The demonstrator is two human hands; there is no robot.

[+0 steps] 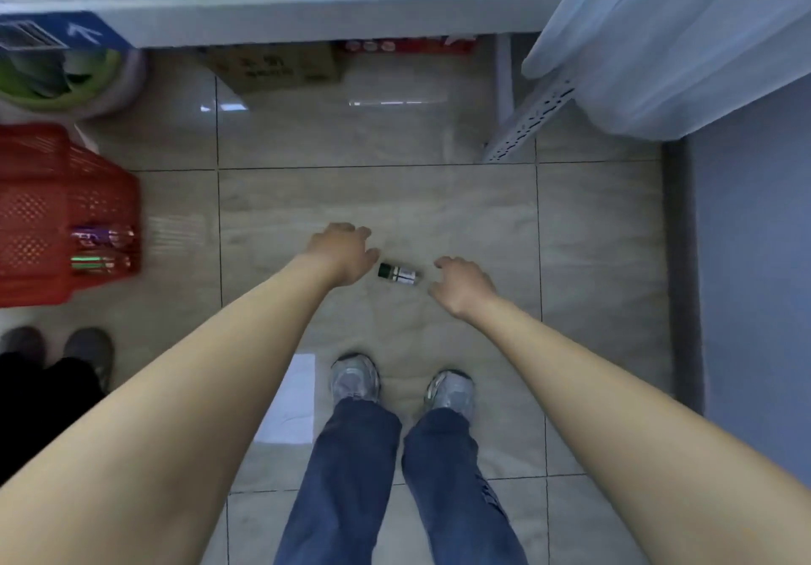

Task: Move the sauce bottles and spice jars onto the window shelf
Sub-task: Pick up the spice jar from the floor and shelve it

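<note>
A small spice jar (398, 274) with a dark green cap and a white label lies on its side on the tiled floor, or hangs just above it; I cannot tell which. My left hand (344, 253) is just left of it, fingers loosely curled, holding nothing. My right hand (461, 286) is just right of it, also loosely curled and empty. Neither hand touches the jar. Two more bottles (100, 248) with purple and green labels lie inside the red plastic basket (48, 196) at the left. The white window shelf (307, 7) runs across the top.
A cardboard box (281, 66) and a red pack (408, 44) sit under the shelf. A green and white bin (66, 82) stands at the far left. A white curtain (680, 38) hangs at the right. Another person's shoes (57, 349) are at the left. My own feet (399, 384) stand below the jar.
</note>
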